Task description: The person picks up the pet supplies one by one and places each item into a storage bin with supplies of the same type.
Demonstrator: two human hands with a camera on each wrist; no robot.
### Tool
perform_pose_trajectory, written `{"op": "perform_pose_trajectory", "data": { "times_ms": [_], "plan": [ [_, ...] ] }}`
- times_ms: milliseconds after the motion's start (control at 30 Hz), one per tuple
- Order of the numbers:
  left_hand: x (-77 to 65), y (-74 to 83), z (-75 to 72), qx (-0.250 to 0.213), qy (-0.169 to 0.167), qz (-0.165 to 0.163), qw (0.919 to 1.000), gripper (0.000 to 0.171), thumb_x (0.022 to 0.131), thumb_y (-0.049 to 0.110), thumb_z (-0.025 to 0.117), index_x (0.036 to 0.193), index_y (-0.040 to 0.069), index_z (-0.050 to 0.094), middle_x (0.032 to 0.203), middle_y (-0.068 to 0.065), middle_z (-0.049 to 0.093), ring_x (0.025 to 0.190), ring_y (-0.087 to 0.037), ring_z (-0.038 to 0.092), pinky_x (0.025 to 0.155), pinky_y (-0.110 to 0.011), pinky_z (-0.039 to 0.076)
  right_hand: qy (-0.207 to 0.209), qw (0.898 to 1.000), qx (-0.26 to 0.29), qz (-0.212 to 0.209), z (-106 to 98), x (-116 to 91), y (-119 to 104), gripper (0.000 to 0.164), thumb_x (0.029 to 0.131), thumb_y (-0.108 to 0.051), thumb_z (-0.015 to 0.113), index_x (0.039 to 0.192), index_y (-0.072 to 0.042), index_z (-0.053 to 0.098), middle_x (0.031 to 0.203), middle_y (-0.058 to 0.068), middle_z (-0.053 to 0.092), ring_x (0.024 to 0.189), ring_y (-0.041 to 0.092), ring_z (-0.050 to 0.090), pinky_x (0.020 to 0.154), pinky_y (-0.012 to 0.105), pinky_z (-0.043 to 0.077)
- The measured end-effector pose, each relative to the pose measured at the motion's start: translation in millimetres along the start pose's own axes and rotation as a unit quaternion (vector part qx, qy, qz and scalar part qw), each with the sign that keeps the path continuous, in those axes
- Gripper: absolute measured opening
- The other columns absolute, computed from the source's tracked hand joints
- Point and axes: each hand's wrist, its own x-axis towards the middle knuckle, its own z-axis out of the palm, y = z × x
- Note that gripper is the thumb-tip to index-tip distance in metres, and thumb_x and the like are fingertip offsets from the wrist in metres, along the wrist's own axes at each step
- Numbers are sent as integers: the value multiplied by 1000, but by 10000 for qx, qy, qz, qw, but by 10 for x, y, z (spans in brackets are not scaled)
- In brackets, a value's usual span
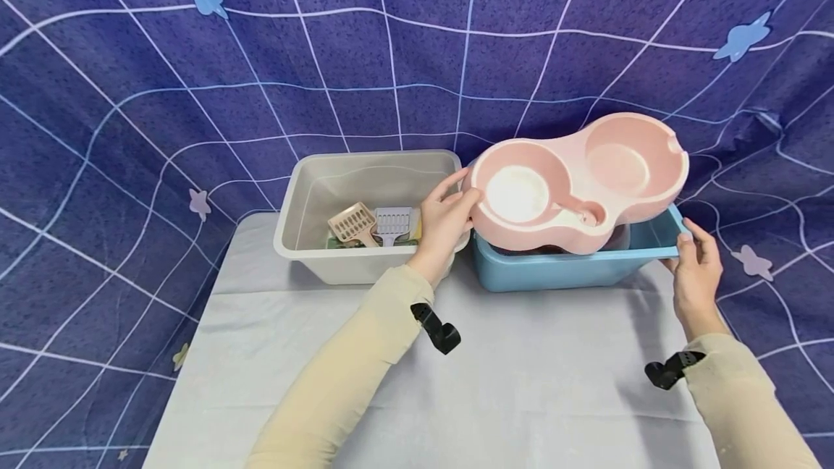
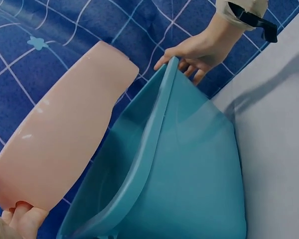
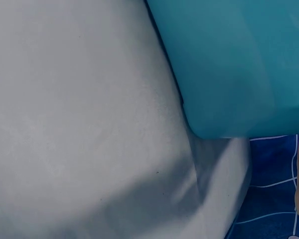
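My left hand (image 1: 443, 226) grips the left end of a pink double pet bowl (image 1: 580, 183), thumb at the rim and fingers underneath. The bowl, with two round hollows and a small recess between them, is held tilted over a blue plastic bin (image 1: 554, 272), overlapping most of its opening in the head view. In the left wrist view the bowl (image 2: 65, 124) appears side-on beside the bin's rim (image 2: 152, 132). My right hand (image 1: 697, 273) holds the rim at the bin's right end, thumb on top. Part of a dark item shows inside the bin, mostly hidden by the bowl.
A grey bin (image 1: 345, 266) stands left of the blue one, containing a beige slotted litter scoop (image 1: 352, 221), a lilac slotted scoop (image 1: 393, 219) and partly hidden items. Both bins rest on a white-covered table (image 1: 521, 375). A blue patterned curtain (image 1: 365, 56) hangs behind.
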Motion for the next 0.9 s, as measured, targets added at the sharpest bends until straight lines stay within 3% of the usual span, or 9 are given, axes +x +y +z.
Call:
{"op": "perform_pose_trajectory", "data": {
  "times_ms": [267,400,500,600,767,900],
  "plan": [
    [90,-93,125,25,160,263,9995,44,80,6,71,122,20,71,109,-12,69,82,-12,65,63,-23,56,2,9999,135,-82,19,-10,-8,30,100,-10,56,129,-11,63,109,4,53,105,16,52,69,13,55],
    [110,-158,177,55,125,374,9992,45,81,5,72,124,18,70,85,-3,68,75,-10,61,62,-20,54,13,10000,67,-66,12,-16,-9,31,100,-11,57,131,-11,63,109,4,52,107,16,52,70,12,54],
    [126,-213,225,180,143,397,9989,45,80,6,73,123,18,71,61,5,54,74,-8,56,63,-20,53,48,10000,23,-30,2,-17,-3,32,101,-11,56,132,-11,62,112,3,52,109,16,52,70,12,54],
    [134,-260,281,405,199,380,9983,44,79,7,74,121,19,72,51,8,41,81,-7,55,69,-21,53,62,10000,6,5,-9,-12,-1,32,101,-11,56,133,-11,61,117,3,51,111,17,52,70,11,54],
    [162,-316,359,675,237,347,9968,44,79,9,74,122,20,71,50,9,40,94,-10,58,81,-26,55,26,10000,-14,53,-8,-4,1,33,101,-13,55,134,-11,60,120,2,50,115,18,50,71,11,53],
    [196,-354,385,771,320,293,9961,45,80,9,74,123,19,71,58,7,51,87,-9,59,78,-26,55,28,10000,47,65,8,-6,5,33,101,-13,56,133,-12,61,122,3,50,116,19,50,72,11,53]
  ]
}}
